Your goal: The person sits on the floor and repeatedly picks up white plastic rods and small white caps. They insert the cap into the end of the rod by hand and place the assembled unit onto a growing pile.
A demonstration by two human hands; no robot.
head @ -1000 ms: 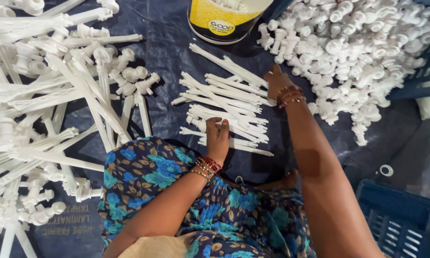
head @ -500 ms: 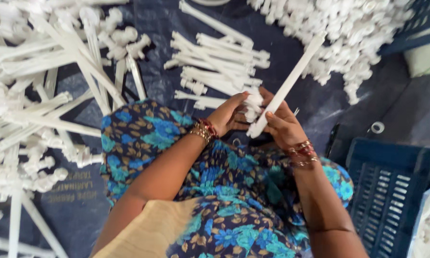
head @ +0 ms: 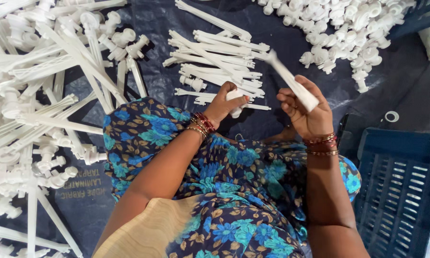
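Floor-level assembly workshop

Heaps of white plastic parts lie on a dark tarp beside a blue crate.

Both forearms reach forward over the lap, left hand and right hand raised, fingers curled closed.

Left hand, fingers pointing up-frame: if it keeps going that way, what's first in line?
Likely the loose pile of flat white plastic strips on the dark blue tarp, just beyond the left hand; depth is unclear.

plastic parts: white
tarp: dark blue
crate: blue, slotted
dress: navy, blue-and-tan floral
bangles: red, gold
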